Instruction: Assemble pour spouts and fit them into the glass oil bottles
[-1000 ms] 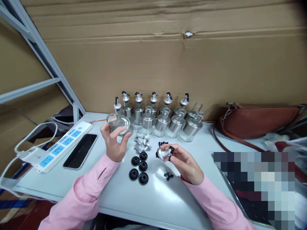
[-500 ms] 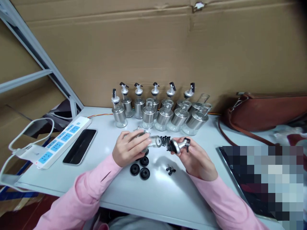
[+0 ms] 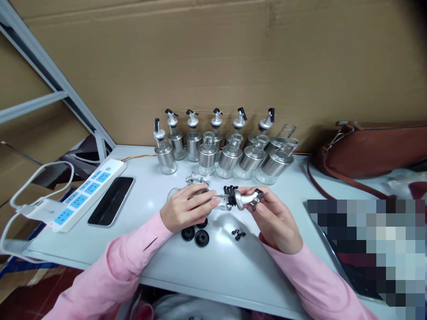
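My left hand [image 3: 188, 208] is wrapped round a glass bottle [image 3: 224, 202], which lies sideways with its mouth to the right. In my right hand [image 3: 275, 213] is a silver pourer spout [image 3: 245, 199] with a black lever, gripped by the fingers. The spout's black ribbed stopper [image 3: 232, 195] meets the bottle's mouth; how deep it sits I cannot tell. Under my left hand lie several round black caps [image 3: 202, 238], partly hidden. Several tiny black pieces [image 3: 238, 234] rest on the table below my right hand. More black stopper parts [image 3: 230, 188] show just behind the bottle's neck.
Bottles with spouts [image 3: 166, 155] stand in a row along the cardboard wall [image 3: 200, 58], with open-necked bottles [image 3: 230, 160] before them. Silver spout parts [image 3: 197, 178] lie behind my left hand. To the left are a phone [image 3: 111, 201] and power strip [image 3: 90, 191]; a brown bag [image 3: 383, 155] sits right.
The spout and bottle have come together: the black stopper, apart from the bottle's mouth before, now meets it. My left hand has shifted slightly right. The view has tilted a little.
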Available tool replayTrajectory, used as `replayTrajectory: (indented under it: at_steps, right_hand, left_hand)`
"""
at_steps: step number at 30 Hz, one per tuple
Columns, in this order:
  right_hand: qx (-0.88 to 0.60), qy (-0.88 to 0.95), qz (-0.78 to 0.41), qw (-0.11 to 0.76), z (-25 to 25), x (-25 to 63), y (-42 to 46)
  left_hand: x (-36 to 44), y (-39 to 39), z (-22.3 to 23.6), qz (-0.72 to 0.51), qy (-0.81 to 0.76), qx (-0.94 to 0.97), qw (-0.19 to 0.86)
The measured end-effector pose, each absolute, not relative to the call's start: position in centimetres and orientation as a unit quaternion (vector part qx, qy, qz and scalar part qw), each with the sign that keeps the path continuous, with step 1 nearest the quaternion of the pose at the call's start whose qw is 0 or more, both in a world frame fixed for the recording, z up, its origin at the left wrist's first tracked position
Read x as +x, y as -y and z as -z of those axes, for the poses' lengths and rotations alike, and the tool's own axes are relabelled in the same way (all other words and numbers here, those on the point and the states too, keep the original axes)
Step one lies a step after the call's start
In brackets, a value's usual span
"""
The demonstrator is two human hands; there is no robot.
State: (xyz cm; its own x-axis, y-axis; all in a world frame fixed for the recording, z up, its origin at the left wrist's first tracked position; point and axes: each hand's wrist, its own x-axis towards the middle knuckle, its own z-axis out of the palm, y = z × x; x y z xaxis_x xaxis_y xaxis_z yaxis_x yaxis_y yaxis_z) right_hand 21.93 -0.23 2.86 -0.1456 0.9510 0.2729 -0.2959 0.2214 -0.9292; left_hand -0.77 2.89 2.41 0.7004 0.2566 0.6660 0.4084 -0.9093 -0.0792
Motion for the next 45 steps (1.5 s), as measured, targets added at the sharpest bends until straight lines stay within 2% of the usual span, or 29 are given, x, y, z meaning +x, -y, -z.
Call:
replayTrajectory:
  at_steps: [27,45]
  right_hand:
    - [-0.314,0.642,-0.399,0.575,-2.8,21.7,0.5]
    - [-0.329,0.674,-0.366,0.55,-2.0,22.1,0.5]
  left_hand:
    - [-0.6,-2.9,-2.1,0.359,0.182,-0.91,0.096]
    - [-0.4,-2.7,-2.1,0.36,0.18,-0.911,0.092]
